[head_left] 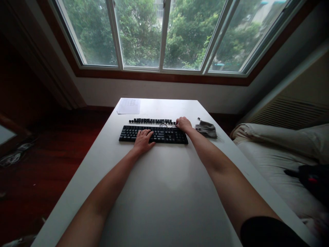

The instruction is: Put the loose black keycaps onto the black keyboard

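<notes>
A black keyboard (164, 136) lies on the white table. My left hand (144, 140) rests across its middle-left part, palm down, with the fingers stretched out over the keys. Behind the keyboard runs a row of loose black keycaps (151, 121). At the right end of that row, by the keyboard's back right part, is my right hand (183, 123). Its fingers are pinched together near a small dark piece; what lies between the fingertips is too small to make out. A thin looped wire (163, 125) shows between the row and the keyboard.
A grey cloth pouch (206, 129) lies right of my right hand. Sheets of paper (128, 106) are at the table's back left corner. The white table (159, 192) ends before the window wall. A bed or couch (277, 161) with a dark item stands to the right.
</notes>
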`<state>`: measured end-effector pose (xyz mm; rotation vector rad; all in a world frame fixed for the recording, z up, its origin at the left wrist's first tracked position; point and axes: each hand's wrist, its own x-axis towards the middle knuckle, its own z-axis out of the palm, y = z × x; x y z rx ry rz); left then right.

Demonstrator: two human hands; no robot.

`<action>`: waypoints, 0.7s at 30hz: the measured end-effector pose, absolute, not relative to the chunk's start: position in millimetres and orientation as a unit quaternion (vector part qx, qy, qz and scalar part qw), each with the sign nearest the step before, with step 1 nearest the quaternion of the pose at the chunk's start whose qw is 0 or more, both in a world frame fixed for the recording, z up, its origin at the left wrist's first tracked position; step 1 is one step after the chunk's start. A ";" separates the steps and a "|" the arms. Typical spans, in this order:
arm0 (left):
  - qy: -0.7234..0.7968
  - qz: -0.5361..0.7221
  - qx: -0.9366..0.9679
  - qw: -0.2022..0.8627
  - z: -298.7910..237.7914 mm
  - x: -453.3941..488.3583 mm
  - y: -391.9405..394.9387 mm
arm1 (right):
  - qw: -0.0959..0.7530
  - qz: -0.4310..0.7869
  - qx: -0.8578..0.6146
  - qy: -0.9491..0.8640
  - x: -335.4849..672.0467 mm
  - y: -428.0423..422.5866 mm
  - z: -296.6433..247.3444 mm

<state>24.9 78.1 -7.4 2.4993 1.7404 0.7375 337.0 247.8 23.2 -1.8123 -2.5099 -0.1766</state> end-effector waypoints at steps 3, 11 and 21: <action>0.552 0.241 0.799 0.000 -8.6 24.4 78.9 | 0.038 -0.092 -0.560 -0.823 341.3 244.3 24.2; 0.554 0.244 0.796 0.006 -11.6 22.6 79.2 | 0.098 -0.050 -0.545 -0.831 355.5 245.1 38.5; 0.554 0.243 0.796 0.008 -9.9 23.2 79.1 | 0.030 -0.031 -0.580 -0.814 347.2 246.1 42.0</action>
